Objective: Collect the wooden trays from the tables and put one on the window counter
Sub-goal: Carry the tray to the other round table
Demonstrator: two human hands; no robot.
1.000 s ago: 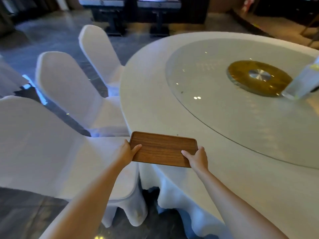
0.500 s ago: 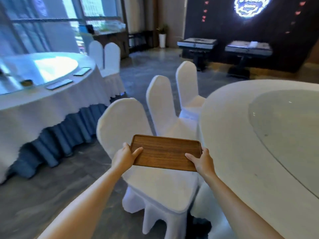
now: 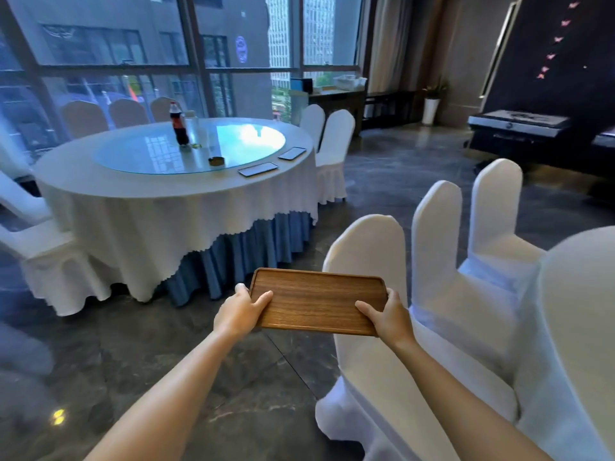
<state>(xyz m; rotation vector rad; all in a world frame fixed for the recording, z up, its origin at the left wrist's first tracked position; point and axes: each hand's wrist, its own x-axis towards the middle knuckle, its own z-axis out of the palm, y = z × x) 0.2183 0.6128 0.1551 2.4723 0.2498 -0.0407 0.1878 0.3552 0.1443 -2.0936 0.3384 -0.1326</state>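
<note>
I hold a brown wooden tray point(image 3: 316, 301) level in front of me, above the floor. My left hand point(image 3: 240, 311) grips its left short edge, thumb on top. My right hand point(image 3: 386, 316) grips its right short edge the same way. Two more flat trays lie near the right rim of the far round table: one tray point(image 3: 258, 169) closer to me, another tray point(image 3: 292, 153) behind it. The window counter point(image 3: 336, 94) stands at the back by the glass, with a white box on it.
The far round table point(image 3: 173, 191) has a white cloth, a glass turntable, a cola bottle point(image 3: 177, 123) and a small ashtray. White-covered chairs point(image 3: 369, 261) stand close on my right beside a second white table point(image 3: 579, 294). Dark stone floor point(image 3: 382, 171) runs toward the counter.
The view has swung left, away from the near table toward the window and far table. The tray stays in both hands, carried off the near table's edge.
</note>
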